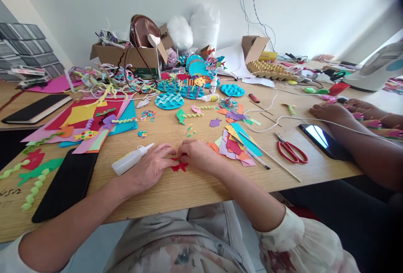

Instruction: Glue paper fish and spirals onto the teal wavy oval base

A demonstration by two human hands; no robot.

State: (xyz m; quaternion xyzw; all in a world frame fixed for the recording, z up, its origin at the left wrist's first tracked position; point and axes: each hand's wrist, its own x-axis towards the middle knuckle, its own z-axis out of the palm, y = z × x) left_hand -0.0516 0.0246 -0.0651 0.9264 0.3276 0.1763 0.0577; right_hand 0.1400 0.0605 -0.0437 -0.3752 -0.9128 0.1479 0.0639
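Note:
A small red paper cutout [179, 166] lies on the table between my hands, partly covered by fingers. My left hand [151, 167] rests with its fingers stretched out, the thumb tip at the cutout's left edge. Over the cutout's upper right side, my right hand [197, 155] has its fingers pinched together; what is between them is hidden. Beside my left hand lies a white glue bottle [128, 161], its nozzle pointing up and right. Beyond my hands are tiny coloured paper bits [191, 130] and a green cutout with a twisted pipe cleaner [181, 116].
Paper scraps [229, 145], a pen [256, 157], a wooden stick [277, 161] and red-handled scissors [292, 152] lie to the right. A co-worker's arm [355, 130] reaches in beside a phone [327, 140]. On the left are coloured sheets [74, 115] and a black phone-like slab [66, 187].

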